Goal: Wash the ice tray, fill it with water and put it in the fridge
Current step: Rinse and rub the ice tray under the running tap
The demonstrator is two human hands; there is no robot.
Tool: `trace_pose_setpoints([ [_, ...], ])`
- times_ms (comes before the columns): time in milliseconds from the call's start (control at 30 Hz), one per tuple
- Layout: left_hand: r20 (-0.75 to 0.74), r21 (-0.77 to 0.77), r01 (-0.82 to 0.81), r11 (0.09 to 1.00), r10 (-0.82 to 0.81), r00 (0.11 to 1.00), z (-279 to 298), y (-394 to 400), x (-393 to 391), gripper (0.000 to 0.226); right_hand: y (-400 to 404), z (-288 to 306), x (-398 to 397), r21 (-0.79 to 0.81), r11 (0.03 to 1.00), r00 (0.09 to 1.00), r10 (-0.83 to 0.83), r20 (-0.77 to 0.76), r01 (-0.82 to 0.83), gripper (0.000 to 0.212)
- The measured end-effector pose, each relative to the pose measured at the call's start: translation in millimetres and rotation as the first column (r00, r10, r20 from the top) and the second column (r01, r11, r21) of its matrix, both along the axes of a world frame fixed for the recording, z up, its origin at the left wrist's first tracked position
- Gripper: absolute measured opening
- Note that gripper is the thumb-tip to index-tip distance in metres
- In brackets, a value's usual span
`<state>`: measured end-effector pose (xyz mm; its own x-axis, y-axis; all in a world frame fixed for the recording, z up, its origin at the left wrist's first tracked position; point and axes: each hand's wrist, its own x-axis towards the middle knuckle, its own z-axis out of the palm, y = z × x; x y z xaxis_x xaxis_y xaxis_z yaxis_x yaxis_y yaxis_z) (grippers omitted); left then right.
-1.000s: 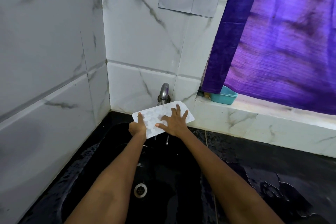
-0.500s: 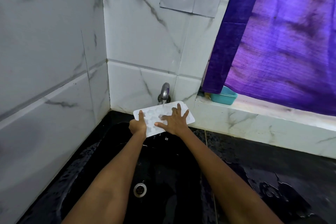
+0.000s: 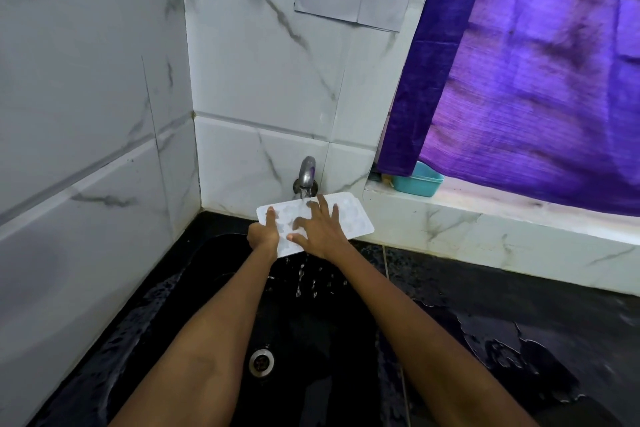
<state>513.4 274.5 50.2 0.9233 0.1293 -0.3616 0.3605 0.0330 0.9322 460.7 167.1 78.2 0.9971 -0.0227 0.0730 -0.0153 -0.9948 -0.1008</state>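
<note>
White ice tray (image 3: 349, 218) under the running tap (image 3: 307, 173), at 12 o'clock over the black sink (image 3: 207, 288): left hand (image 3: 265, 234) grips its end, right hand (image 3: 320, 229) rubs it with fingers spread flat, and the wet tray could slip and drop.

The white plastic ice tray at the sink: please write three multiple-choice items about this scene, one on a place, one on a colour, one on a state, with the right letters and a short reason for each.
1. Where is the white plastic ice tray?
A. under the metal tap, above the black sink
B. on the window ledge
C. lying over the sink drain

2. What colour is the small plastic tub on the ledge?
A. red
B. teal
C. yellow

3. What is the tap's state?
A. dry
B. removed
C. running

Answers:
1 A: the left hand grips the tray's end and the right hand lies spread on it, below the spout.
2 B: the tub beside the purple curtain is teal.
3 C: water falls on the tray and drips below it.
</note>
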Motion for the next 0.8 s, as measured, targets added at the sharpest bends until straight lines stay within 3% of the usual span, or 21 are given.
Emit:
trace_pose_setpoints([
  [233, 0.017, -0.044, 0.025, 0.999, -0.024, 1.000, 8.5, -13.2, 3.5, 0.058, -11.9, 2.2, -2.6, -0.020, 0.999, 0.998, -0.046, -0.051, 0.045, 0.054],
  [367, 0.022, -0.030, 0.023, 0.999, -0.023, 1.000, 5.4, -18.7, 2.8, 0.060, -8.6, 0.6, -1.6, -0.146, 0.987, 0.996, -0.077, -0.034, 0.072, 0.063],
  [533, 0.004, -0.028, 0.016, 0.999, -0.016, 1.000, -2.0, -14.5, 2.2, 0.058, -19.1, 4.0, -4.6, -0.024, 0.999, 0.993, -0.040, -0.114, 0.038, 0.059],
  [667, 0.034, -0.021, 0.024, 0.999, -0.023, 0.999, -6.1, -15.3, 1.1, 0.057, -11.2, -2.6, -3.1, -0.135, 0.990, 0.998, -0.036, -0.058, 0.028, 0.062],
  [800, 0.031, -0.025, 0.016, 1.000, -0.015, 0.999, -4.7, -7.5, 2.0, 0.058, -18.2, 0.7, -7.1, 0.148, 0.989, 0.990, 0.001, -0.141, 0.021, 0.057],
])
